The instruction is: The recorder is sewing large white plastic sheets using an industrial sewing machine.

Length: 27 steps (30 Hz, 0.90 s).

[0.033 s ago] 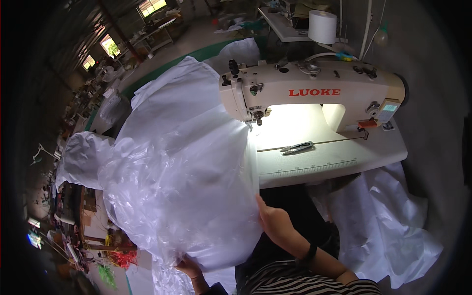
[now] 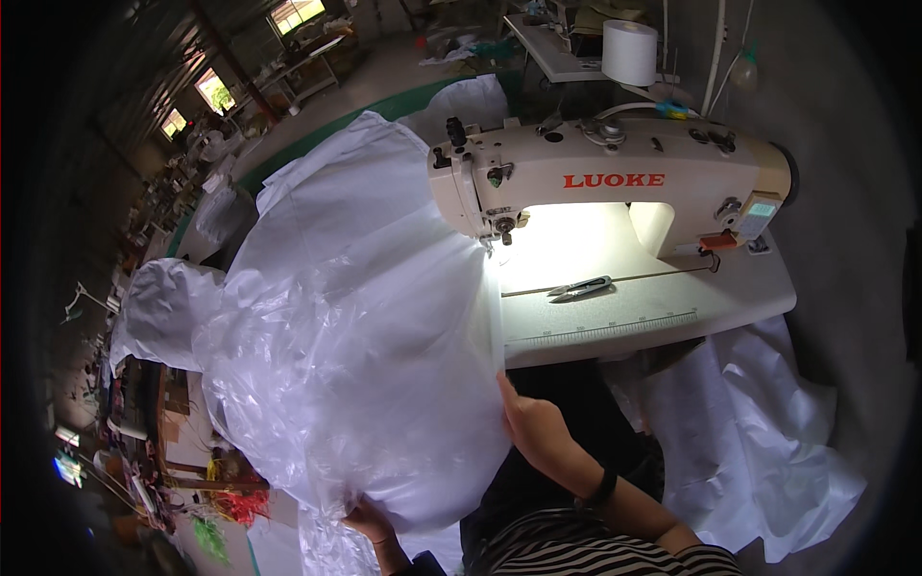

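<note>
Sheeting held lower centre by left hand, right hand gripping its edge, nudged slightly up-frame, suggesting slow sewing machine feed.

1 red capitalised word stands on the arm of the sewing machine. Near the front edge of the worktop, a ruler scale carries illegible figures; the small display is unreadable.

I see the right hand has crept slightly nearer the sewing machine. Creases in the white sheet have shifted.
</note>
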Tool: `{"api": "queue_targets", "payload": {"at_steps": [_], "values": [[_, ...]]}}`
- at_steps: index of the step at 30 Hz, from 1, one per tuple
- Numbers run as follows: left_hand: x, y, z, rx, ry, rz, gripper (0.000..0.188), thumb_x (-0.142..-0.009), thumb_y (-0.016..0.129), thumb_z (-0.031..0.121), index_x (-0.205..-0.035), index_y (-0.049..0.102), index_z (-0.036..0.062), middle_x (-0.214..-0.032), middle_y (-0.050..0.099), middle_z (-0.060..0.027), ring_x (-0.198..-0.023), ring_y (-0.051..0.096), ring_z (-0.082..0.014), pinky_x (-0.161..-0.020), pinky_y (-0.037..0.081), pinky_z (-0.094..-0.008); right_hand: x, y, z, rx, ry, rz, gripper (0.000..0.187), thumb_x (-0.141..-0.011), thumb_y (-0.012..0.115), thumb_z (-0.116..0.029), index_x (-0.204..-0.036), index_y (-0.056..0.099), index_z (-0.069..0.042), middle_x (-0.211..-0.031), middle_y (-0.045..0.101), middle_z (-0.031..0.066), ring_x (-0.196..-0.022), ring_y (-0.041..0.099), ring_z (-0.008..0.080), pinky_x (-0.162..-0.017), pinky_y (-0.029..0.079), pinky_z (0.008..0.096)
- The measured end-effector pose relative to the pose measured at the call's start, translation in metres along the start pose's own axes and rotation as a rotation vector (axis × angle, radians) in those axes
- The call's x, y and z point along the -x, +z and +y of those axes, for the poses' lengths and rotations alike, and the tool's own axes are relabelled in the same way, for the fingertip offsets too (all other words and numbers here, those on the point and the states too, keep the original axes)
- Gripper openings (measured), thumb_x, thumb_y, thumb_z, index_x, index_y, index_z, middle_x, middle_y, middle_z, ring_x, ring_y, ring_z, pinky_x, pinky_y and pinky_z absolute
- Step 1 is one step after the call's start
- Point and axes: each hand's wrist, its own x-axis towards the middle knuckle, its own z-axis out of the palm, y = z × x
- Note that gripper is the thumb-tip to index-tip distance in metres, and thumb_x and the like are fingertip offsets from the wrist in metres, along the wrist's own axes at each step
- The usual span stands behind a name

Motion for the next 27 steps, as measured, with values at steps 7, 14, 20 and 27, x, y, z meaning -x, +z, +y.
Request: {"api": "queue_targets", "payload": {"at_steps": [7, 14, 20, 27], "values": [[-0.015, 0.036, 0.051, -0.344, -0.107, -0.287, 0.029, -0.1, 0.061, 0.019, -0.102, 0.068, -0.0092, -0.093, 0.073, -0.0226, -0.077, 0.069, -0.0328, -0.07, 0.053, -0.0426, -0.074, -0.007, 0.023, 0.029, 0.097, -0.122, 0.053, -0.087, 0.062, -0.01, -0.137, 0.05, 0.006, -0.073, 0.068, 0.0182, -0.069, 0.069, 0.0373, -0.066, 0.055, 0.0472], [-0.05, 0.046, 0.079, -0.255, -0.164, -0.563, 0.032, -0.1, 0.058, 0.023, -0.097, 0.068, -0.007, -0.09, 0.072, -0.0164, -0.088, 0.07, -0.0297, -0.079, 0.052, -0.043, -0.102, -0.017, 0.035, -0.096, 0.098, -0.059, 0.045, -0.091, 0.061, -0.013, -0.133, 0.052, 0.002, -0.078, 0.069, 0.0187, -0.074, 0.07, 0.0372, -0.067, 0.055, 0.047], [-0.07, 0.018, 0.109, 1.265, -0.556, -1.071, 0.035, -0.101, 0.058, 0.016, -0.133, 0.055, 0.0011, -0.124, 0.064, -0.0252, -0.101, 0.07, -0.0357, -0.085, 0.059, -0.0447, -0.03, -0.015, 0.028, -0.628, 0.309, -0.094, 0.07, -0.091, 0.07, -0.017, -0.15, 0.036, -0.002, -0.074, 0.068, 0.0139, -0.062, 0.068, 0.0252, -0.061, 0.052, 0.0363], [-0.045, 0.057, 0.148, 0.406, 0.265, -0.378, 0.039, -0.094, 0.067, 0.023, -0.129, 0.057, 0.0094, -0.14, 0.056, -0.014, -0.13, 0.054, -0.033, -0.109, 0.042, -0.0531, 0.032, -0.009, 0.026, -0.838, 0.374, -0.23, 0.052, -0.092, 0.072, -0.018, -0.137, 0.053, 0.0, -0.082, 0.073, 0.0132, -0.069, 0.07, 0.0192, -0.065, 0.054, 0.0297]]}}
